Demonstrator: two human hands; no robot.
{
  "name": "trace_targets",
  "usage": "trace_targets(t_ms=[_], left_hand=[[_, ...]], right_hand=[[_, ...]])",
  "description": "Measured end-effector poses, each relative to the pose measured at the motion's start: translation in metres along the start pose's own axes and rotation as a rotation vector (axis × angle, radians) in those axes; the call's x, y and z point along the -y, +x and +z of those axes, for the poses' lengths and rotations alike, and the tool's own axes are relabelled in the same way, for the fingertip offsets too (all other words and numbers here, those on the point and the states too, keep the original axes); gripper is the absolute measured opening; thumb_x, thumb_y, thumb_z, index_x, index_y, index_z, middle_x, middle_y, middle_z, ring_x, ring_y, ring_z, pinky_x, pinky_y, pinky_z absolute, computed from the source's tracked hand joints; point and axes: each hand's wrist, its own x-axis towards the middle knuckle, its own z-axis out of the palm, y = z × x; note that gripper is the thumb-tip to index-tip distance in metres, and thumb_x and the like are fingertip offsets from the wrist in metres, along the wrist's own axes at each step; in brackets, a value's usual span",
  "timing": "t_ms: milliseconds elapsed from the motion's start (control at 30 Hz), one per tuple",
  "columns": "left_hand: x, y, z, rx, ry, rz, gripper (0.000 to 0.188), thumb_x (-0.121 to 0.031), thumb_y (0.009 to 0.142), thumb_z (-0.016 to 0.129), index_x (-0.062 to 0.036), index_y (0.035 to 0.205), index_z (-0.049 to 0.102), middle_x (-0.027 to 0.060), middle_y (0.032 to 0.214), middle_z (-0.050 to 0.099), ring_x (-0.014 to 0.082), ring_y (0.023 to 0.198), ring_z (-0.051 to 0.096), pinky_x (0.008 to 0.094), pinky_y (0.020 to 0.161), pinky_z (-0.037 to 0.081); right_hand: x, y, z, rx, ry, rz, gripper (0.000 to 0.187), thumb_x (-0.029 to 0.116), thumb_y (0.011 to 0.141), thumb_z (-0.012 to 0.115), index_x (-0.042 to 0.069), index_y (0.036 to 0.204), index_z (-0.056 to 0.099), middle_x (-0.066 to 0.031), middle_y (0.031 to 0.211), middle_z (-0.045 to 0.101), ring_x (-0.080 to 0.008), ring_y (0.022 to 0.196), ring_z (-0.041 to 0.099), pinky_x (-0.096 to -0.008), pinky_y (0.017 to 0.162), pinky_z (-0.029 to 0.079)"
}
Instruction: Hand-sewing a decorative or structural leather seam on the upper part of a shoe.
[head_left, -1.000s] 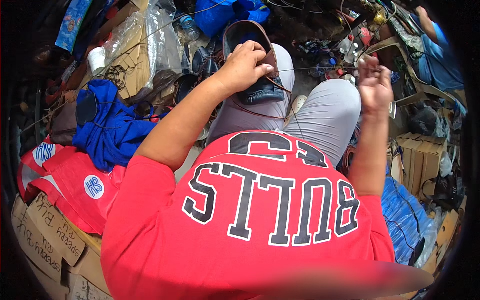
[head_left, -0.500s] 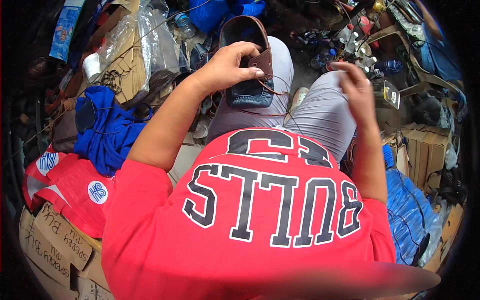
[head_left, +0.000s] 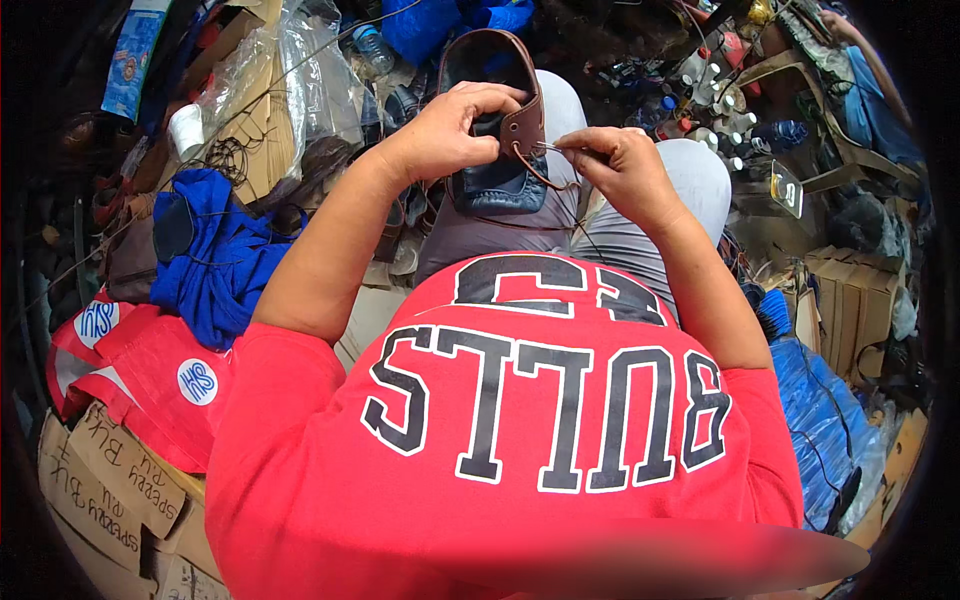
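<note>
A brown and dark blue moccasin-style shoe (head_left: 503, 190) rests on my left thigh, its opening at the far end. My left hand (head_left: 440, 130) is closed on its side, fingers reaching into the opening. A brown lace (head_left: 533, 170) loops from the eyelets on the shoe's right side. Beside those eyelets my right hand (head_left: 625, 170) pinches a thin silvery needle-like piece (head_left: 547, 147) that points at the shoe. Whether its tip has entered the leather is too small to tell. Dark thread hangs below the shoe, across my lap.
Blue cloth (head_left: 215, 265) and a red bag (head_left: 150, 375) lie at left above written-on cardboard boxes (head_left: 110, 480). Several small bottles (head_left: 720, 120) stand at the far right. Blue plastic sheeting (head_left: 815, 410) and cardboard (head_left: 850, 300) sit on the right. Clear plastic (head_left: 320, 80) lies far left.
My right hand has come in from the right to the shoe's eyelets and now pinches the thin silvery piece there. My left thumb has drawn back from the eyelets; the shoe has hardly moved.
</note>
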Motion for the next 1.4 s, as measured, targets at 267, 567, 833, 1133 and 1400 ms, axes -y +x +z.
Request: trace_targets(t_ms=[267,567,833,1133,1400], left_hand=[[0.000,0.003,0.003,-0.054,0.046,-0.011,0.037,-0.002,0.065,0.062,-0.0023,0.102,0.062,0.0083,0.100,0.052,0.0206,0.102,0.051,0.0284,0.093,0.039],[-0.014,0.027,0.007,0.020,0.108,0.035,0.031,-0.005,0.067,0.074,-0.0040,0.097,0.065,0.0081,0.091,0.059,0.0197,0.091,0.057,0.0306,0.081,0.045],[-0.007,0.065,0.004,0.320,0.039,-0.023,0.030,-0.003,0.068,0.071,-0.0046,0.098,0.066,0.0063,0.094,0.068,0.0179,0.091,0.061,0.0312,0.087,0.045],[0.000,0.067,0.012,0.294,-0.061,-0.003,0.030,-0.003,0.067,0.072,-0.0062,0.097,0.067,0.0061,0.092,0.068,0.0181,0.092,0.061,0.0314,0.087,0.044],[0.000,0.068,0.015,0.292,-0.098,-0.039,0.029,0.000,0.065,0.071,-0.0052,0.094,0.067,0.0053,0.090,0.068,0.0172,0.088,0.062,0.0302,0.081,0.047]], right_hand=[[0.010,0.000,-0.003,0.046,-0.049,0.066,0.014,0.011,0.079,0.064,0.006,0.090,0.070,-0.0154,0.075,0.066,-0.0225,0.064,0.067,-0.0283,0.060,0.051],[0.002,-0.001,0.006,0.034,-0.078,0.019,0.015,0.011,0.080,0.064,0.006,0.093,0.070,-0.0134,0.071,0.066,-0.0216,0.058,0.064,-0.0283,0.059,0.049],[-0.053,-0.007,-0.002,0.225,0.581,0.310,0.020,0.012,0.083,0.066,0.004,0.101,0.068,-0.0032,0.103,0.062,-0.0113,0.097,0.053,-0.0262,0.087,0.040],[-0.074,-0.009,0.001,0.281,0.841,0.360,0.021,0.013,0.083,0.065,0.003,0.102,0.064,-0.0021,0.102,0.063,-0.0123,0.100,0.054,-0.0259,0.093,0.036],[-0.072,-0.010,0.006,0.264,0.947,0.367,0.019,0.011,0.083,0.065,0.003,0.101,0.064,-0.0018,0.098,0.063,-0.0117,0.098,0.054,-0.0257,0.092,0.037]])
